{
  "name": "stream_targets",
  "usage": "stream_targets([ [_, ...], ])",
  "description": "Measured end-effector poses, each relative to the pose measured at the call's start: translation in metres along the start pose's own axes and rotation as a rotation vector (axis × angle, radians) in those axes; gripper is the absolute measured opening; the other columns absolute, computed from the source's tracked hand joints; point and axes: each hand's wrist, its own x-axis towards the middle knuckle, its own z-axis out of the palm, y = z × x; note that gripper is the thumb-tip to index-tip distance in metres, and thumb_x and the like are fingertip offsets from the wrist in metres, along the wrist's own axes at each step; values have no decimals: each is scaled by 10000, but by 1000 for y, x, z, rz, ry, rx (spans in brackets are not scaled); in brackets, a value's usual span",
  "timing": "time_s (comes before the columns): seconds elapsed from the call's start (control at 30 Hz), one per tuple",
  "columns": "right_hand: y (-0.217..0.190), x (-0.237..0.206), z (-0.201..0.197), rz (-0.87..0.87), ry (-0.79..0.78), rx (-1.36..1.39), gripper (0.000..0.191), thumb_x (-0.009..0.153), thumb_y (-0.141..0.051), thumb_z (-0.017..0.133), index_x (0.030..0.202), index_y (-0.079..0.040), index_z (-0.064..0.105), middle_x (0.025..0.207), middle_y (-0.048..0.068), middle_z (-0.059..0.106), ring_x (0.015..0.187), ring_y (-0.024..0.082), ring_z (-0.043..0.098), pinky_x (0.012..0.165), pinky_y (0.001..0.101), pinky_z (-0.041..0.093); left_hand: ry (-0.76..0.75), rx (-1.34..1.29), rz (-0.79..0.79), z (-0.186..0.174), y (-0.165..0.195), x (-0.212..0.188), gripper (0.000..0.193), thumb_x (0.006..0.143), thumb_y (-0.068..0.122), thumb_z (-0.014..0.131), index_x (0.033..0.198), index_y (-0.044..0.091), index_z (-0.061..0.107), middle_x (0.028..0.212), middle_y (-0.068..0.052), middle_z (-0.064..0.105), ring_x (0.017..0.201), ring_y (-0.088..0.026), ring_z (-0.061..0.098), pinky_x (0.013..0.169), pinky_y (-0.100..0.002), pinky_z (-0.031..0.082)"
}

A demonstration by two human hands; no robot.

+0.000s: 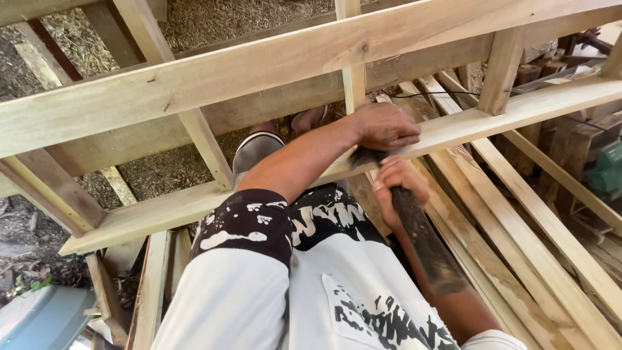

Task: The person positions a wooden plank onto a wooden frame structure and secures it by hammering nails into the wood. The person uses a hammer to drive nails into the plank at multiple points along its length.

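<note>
Right hand [400, 185] has its fingers wrapped tight round a dark tool handle [421, 233], long axis running from the lap up to the pale wooden rail [518, 110]. Left hand [385, 126] is curled down flat on that rail, just above the tool's tip.

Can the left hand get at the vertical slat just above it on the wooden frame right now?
Probably yes: the left hand rests on the rail right beside the vertical slat, nothing between them.

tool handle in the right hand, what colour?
Dark brown to black, worn-looking. The handle shows best in the head view, gripped near its top by the right hand.
</note>
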Motion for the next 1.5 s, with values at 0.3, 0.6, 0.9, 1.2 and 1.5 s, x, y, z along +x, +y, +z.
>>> stream_targets([
  [0.3, -27, 2, 15, -114, -128, 26, 153, 830, 59, 671, 801, -36, 554, 774, 87, 646, 717, 209, 638, 802, 455, 568, 568, -977, -132, -9, -3, 3, 247, 1048, 349, 537, 1068, 139, 664, 944, -37, 693, 826, -182, 751, 814, -400, 627],
  [0.6, -12, 8, -31, -211, -224, -421, 223, 782, 113, 746, 788, -6, 558, 837, 119, 607, 807, 308, 629, 880, 469, 528, 685, -493, -474, -1, 20, -77, 141, 1023, 152, 582, 1028, 60, 688, 917, -82, 711, 772, -181, 650, 705, -339, 557],
  [0.9, 1, 7, -21, -227, -378, -365, 183, 794, 50, 764, 808, 4, 587, 851, 126, 614, 843, 321, 628, 891, 480, 512, 761, -343, -466, 42, 51, -106, 166, 965, 41, 579, 1113, 34, 653, 1037, -167, 670, 978, -387, 655, 855, -451, 535],
  [1.2, 7, 7, -18, -237, -407, -414, 203, 746, 48, 768, 789, -2, 576, 846, 126, 612, 849, 326, 625, 914, 506, 512, 467, -95, -655, 42, 104, -139, 333, 874, 278, 712, 1078, 29, 627, 1022, -175, 646, 1033, -376, 612, 869, -510, 487],
  [1.5, 24, -10, -17, -199, -294, -332, 185, 823, 79, 710, 849, 3, 543, 855, 112, 613, 829, 276, 624, 896, 461, 541, 384, 145, -647, 59, 101, -149, 430, 806, 318, 748, 1089, 19, 626, 1058, -153, 637, 1064, -323, 612, 888, -475, 499],
])
